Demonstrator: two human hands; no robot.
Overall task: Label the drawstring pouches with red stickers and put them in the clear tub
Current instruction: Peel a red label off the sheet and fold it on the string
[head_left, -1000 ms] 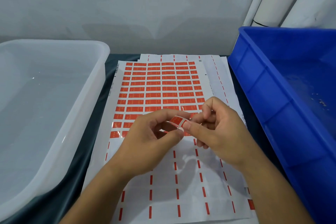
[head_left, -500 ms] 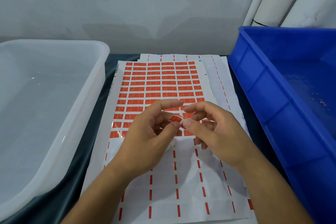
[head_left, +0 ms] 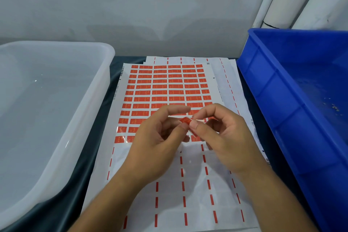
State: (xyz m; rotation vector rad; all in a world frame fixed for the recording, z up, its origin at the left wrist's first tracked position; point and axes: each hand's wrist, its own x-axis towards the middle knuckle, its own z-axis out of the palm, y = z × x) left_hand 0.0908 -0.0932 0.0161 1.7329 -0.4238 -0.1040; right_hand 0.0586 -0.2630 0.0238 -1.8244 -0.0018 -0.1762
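Red sticker point(head_left: 185, 120), peeled free, sits pinched between the left hand point(head_left: 158, 143) and the right hand point(head_left: 224, 137), both thumbs closed on it just above the sticker sheet point(head_left: 165, 88), probably so the glue side stays off everything. No pouch shows. To the left the clear tub point(head_left: 47, 100) waits on the dark surface point(head_left: 88, 171), the blue bin point(head_left: 293, 111) to the right.

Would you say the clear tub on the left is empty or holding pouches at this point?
Empty. The clear tub shows only its bare floor with glints of light; no pouch lies in the part the view takes in.
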